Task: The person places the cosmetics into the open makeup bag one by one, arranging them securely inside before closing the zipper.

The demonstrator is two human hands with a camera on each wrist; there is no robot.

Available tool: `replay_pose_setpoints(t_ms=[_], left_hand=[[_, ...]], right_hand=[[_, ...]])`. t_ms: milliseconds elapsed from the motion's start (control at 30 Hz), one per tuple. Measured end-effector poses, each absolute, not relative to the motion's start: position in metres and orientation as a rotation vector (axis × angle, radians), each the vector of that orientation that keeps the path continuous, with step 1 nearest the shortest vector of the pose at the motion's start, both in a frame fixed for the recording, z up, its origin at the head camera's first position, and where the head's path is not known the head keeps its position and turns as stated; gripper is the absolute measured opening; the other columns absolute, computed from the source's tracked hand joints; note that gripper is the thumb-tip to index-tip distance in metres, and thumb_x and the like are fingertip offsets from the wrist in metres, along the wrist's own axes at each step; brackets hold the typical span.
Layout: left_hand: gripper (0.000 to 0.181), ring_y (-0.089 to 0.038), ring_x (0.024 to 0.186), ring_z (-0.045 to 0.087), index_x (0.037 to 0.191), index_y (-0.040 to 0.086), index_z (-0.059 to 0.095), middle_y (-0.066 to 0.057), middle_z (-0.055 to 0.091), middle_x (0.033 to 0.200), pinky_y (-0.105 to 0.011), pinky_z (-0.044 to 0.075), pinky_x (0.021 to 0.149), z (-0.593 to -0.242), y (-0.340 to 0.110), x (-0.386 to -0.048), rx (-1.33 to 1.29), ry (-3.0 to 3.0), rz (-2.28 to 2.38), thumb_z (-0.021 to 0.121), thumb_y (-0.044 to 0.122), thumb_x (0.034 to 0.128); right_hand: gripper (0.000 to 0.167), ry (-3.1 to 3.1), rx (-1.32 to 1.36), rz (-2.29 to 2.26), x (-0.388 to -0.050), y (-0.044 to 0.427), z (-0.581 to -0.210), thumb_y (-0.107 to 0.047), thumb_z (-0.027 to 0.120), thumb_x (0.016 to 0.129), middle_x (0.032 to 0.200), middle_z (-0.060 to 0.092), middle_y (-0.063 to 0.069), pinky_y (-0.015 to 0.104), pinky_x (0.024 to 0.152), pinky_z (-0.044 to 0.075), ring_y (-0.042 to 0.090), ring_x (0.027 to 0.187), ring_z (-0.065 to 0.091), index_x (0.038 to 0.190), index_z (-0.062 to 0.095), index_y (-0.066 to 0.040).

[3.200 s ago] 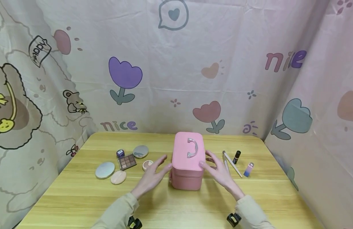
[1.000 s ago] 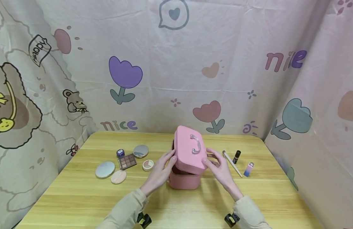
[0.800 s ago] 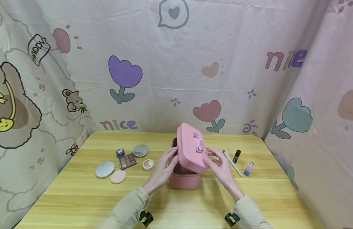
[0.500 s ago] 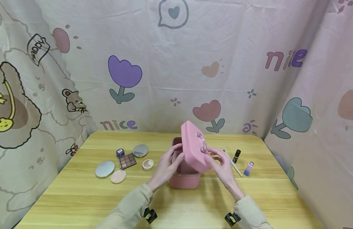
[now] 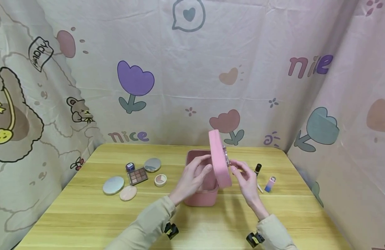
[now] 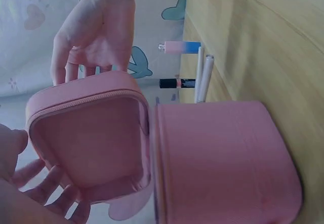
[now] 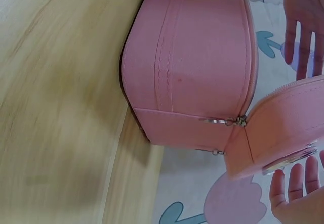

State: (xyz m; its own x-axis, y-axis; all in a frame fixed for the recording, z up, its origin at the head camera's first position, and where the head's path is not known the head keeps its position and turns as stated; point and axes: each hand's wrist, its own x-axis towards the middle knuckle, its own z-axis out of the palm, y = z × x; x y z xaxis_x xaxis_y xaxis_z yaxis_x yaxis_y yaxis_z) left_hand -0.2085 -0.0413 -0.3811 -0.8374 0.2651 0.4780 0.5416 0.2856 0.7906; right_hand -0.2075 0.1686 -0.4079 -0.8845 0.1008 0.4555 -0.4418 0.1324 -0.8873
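1. The pink case (image 5: 201, 199) sits mid-counter (image 5: 86, 215), its lid (image 5: 220, 163) standing almost upright along the base's right side and joined to it there.
2. The left hand (image 5: 190, 180) is spread wide, thumb apart from the fingers, at the lid's inner side above the base; whether it touches the rim, I cannot tell.
3. The right hand (image 5: 247, 182) has loosely bent fingers, their tips at the silver handle (image 5: 225, 155) on the lid's outer face; a firm grip cannot be made out.
4. Left of the case lie a round compact (image 5: 113, 185), a pale puff (image 5: 128, 193), an eyeshadow palette (image 5: 137, 176), a blue jar (image 5: 130, 167), a second compact (image 5: 152, 165) and a small pot (image 5: 160, 180).
5. To the right are a black tube (image 5: 258, 169), a pink-and-blue tube (image 5: 270, 184) and two white sticks (image 6: 205, 77).
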Motion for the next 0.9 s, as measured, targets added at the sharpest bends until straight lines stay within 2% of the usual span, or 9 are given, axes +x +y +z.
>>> replay_pose_setpoints(t_ms=[133, 300, 467, 533, 667, 733, 800, 900], left_hand=[[0.037, -0.027, 0.137, 0.052, 0.140, 0.011, 0.060, -0.011, 0.059, 0.143, -0.051, 0.041, 0.115, -0.379, -0.041, -0.208, -0.818, -2.339, -1.518, 0.054, 0.021, 0.1041], [0.036, -0.030, 0.138, 0.051, 0.137, 0.011, 0.062, -0.012, 0.057, 0.144, -0.054, 0.038, 0.116, -0.385, -0.049, -0.209, -0.817, -2.391, -1.477, 0.056, 0.018, 0.1028], [0.038, -0.041, 0.137, 0.049, 0.137, 0.004, 0.059, -0.021, 0.054, 0.144, -0.062, 0.036, 0.116, -0.396, -0.069, -0.214, -0.710, -2.434, -1.467, 0.060, 0.012, 0.0996], [0.040, -0.044, 0.136, 0.048, 0.138, 0.004, 0.058, -0.024, 0.053, 0.144, -0.064, 0.036, 0.114, -0.402, -0.078, -0.216, -0.647, -2.462, -1.456, 0.061, 0.013, 0.0988], [0.044, -0.045, 0.136, 0.047, 0.140, 0.006, 0.056, -0.024, 0.050, 0.146, -0.066, 0.036, 0.113, -0.414, -0.094, -0.217, -0.501, -2.546, -1.433, 0.062, 0.018, 0.0985], [0.049, -0.045, 0.137, 0.047, 0.143, 0.005, 0.052, -0.024, 0.048, 0.148, -0.065, 0.037, 0.112, -0.419, -0.100, -0.216, -0.433, -2.584, -1.436, 0.063, 0.022, 0.0985], [0.055, -0.046, 0.136, 0.046, 0.146, 0.001, 0.047, -0.026, 0.046, 0.149, -0.064, 0.038, 0.112, -0.424, -0.105, -0.215, -0.375, -2.610, -1.469, 0.063, 0.023, 0.0982], [0.062, -0.047, 0.134, 0.047, 0.148, -0.005, 0.041, -0.030, 0.045, 0.147, -0.061, 0.042, 0.110, -0.429, -0.109, -0.214, -0.345, -2.633, -1.508, 0.063, 0.025, 0.0983]], right_hand=[[0.030, -1.968, 0.335, 1.856, -0.208, 0.174, -0.406, -0.005, 0.050, 0.103, 0.106, 0.067, -0.006, 0.021, 0.082, 0.055, 0.003, 0.096, 0.061, 0.123, 0.061, 0.014], [0.041, -1.928, 0.298, 1.951, -0.205, 0.184, -0.403, -0.013, 0.041, 0.108, 0.107, 0.068, -0.018, 0.018, 0.083, 0.055, 0.000, 0.094, 0.062, 0.132, 0.051, 0.019], [0.048, -1.895, 0.298, 1.991, -0.203, 0.194, -0.402, -0.019, 0.037, 0.109, 0.113, 0.068, -0.019, 0.015, 0.088, 0.053, -0.001, 0.103, 0.063, 0.135, 0.047, 0.020], [0.047, -1.891, 0.329, 2.003, -0.203, 0.197, -0.401, -0.021, 0.037, 0.110, 0.114, 0.068, -0.018, 0.016, 0.089, 0.052, -0.001, 0.106, 0.062, 0.134, 0.051, 0.018], [0.040, -1.882, 0.369, 2.029, -0.203, 0.201, -0.399, -0.023, 0.037, 0.110, 0.113, 0.069, -0.016, 0.016, 0.092, 0.051, 0.000, 0.109, 0.061, 0.128, 0.062, 0.003], [0.037, -1.867, 0.373, 2.044, -0.204, 0.203, -0.398, -0.023, 0.037, 0.110, 0.112, 0.070, -0.016, 0.016, 0.093, 0.051, 0.000, 0.107, 0.063, 0.125, 0.063, -0.001], [0.039, -1.862, 0.383, 2.050, -0.206, 0.204, -0.397, -0.022, 0.036, 0.110, 0.112, 0.071, -0.015, 0.016, 0.093, 0.051, -0.001, 0.106, 0.064, 0.128, 0.060, 0.003], [0.047, -1.875, 0.395, 2.054, -0.208, 0.205, -0.395, -0.023, 0.035, 0.110, 0.112, 0.072, -0.015, 0.015, 0.093, 0.052, 0.000, 0.104, 0.066, 0.135, 0.049, 0.014]])
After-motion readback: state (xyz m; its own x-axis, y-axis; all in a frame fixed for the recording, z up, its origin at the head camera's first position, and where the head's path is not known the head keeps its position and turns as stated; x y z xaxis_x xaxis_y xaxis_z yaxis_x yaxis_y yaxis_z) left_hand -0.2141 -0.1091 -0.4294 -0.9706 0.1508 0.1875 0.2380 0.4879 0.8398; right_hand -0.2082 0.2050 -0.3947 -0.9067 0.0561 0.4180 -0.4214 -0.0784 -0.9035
